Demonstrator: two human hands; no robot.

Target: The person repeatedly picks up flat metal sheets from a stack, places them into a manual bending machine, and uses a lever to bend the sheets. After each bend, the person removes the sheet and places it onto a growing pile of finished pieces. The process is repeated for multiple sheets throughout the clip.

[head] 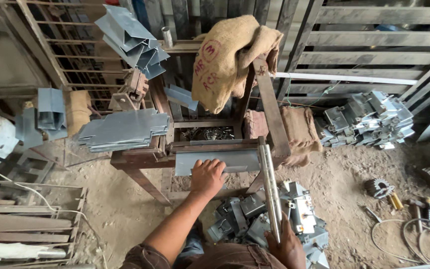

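My left hand [207, 177] lies flat on a grey sheet-metal piece [235, 160] that sits in the rusty iron bending frame [140, 160]. My right hand [287, 245] grips the lower end of a long shiny metal lever [268, 179] that runs up to the frame's right side. Below the frame, between my arms, lies a heap of bent metal boxes [255, 216].
A stack of flat cut metal sheets [125, 129] rests on the frame's left. Folded sheets [130, 37] hang above. A burlap sack [230, 57] is draped over the upright. More bent boxes [369, 119] pile at right. A gear [378, 188] and cables [414, 234] lie on the dirt.
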